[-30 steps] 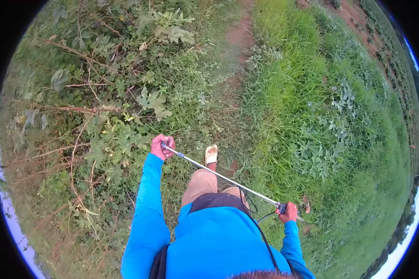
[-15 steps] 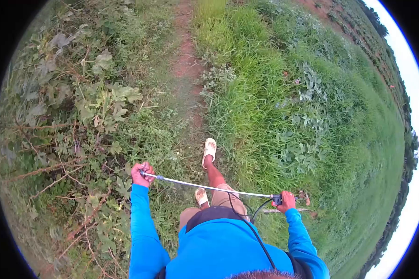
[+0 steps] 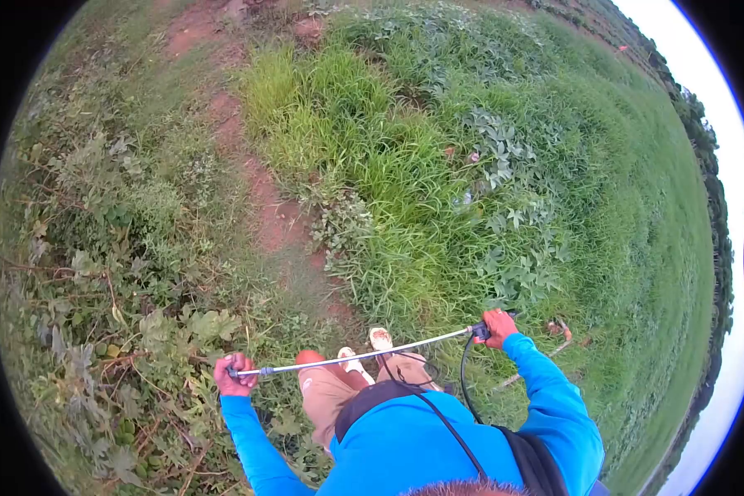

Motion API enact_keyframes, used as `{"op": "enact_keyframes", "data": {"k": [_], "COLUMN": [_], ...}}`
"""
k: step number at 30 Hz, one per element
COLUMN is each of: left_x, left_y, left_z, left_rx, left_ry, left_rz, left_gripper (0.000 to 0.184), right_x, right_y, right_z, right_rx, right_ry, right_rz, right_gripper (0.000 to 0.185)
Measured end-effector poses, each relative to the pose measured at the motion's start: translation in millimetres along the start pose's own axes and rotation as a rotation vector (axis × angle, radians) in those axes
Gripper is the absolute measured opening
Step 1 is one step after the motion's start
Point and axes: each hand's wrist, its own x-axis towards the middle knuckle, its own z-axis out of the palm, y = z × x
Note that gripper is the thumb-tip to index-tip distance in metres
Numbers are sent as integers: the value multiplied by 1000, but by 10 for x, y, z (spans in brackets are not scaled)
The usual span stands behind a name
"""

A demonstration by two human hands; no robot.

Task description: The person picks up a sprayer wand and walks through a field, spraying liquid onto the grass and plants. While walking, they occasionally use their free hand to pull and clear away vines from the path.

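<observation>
A thin metal spray wand [image 3: 372, 351] spans the front of my body, its right end higher than its left. My left hand [image 3: 235, 374] is closed round the grey nozzle end. At the other end, my right hand [image 3: 498, 327] grips the dark handle, from which a black hose [image 3: 463, 372] curves down towards my waist. Below the wand are my legs in tan shorts [image 3: 326, 395] and two pale, dirt-marked shoes [image 3: 380, 338].
A reddish dirt path [image 3: 264, 198] runs up and to the left. Tall bright grass [image 3: 388, 165] lines its right side, and leafy weeds [image 3: 140, 273] spread on the left. A pale pipe-like object [image 3: 554, 347] lies in grass beyond my right hand.
The view has turned to the right, and the path now slants leftward. My left hand has lowered and my right hand has risen, tilting the wand the other way. Both hands still hold it.
</observation>
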Motion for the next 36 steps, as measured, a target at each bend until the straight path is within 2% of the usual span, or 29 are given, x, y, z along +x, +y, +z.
{"op": "enact_keyframes", "data": {"k": [6,9,11,12,18,23,29,31,33,36], "left_x": [954,1377,1664,1776,2370,3086,4095,4512,4772,5251], "left_y": [1008,1545,1924,2108,3014,3470,4051,4321,4600,5132], "left_z": [-265,-391,-389,-475,-589,-557,-188,-118,-20,330], "left_rx": [79,60,103,76,57,46,159,148,216,275], "left_ry": [-2,54,174,85,155,70,117,59,148,143], "left_rz": [-136,-117,-133,-110,-187,-262,-322,-301,-315,-310], "left_gripper": [34,34,35,36,37,35,32,32,32,32], "right_x": [853,1249,1503,1632,2269,2756,3470,3883,4233,4891], "right_y": [-547,-941,-1138,-1368,-1873,-1980,-1945,-2001,-1984,-2021], "right_z": [-381,-475,-617,-807,-1187,-1399,-1384,-1563,-1648,-1843], "right_rx": [40,37,25,25,8,51,148,203,228,262], "right_ry": [-10,-62,1,-11,-12,8,9,-24,-79,-72], "right_rz": [64,97,90,124,163,182,219,233,260,258], "right_gripper": [48,45,45,48,52,50,48,48,49,53]}}
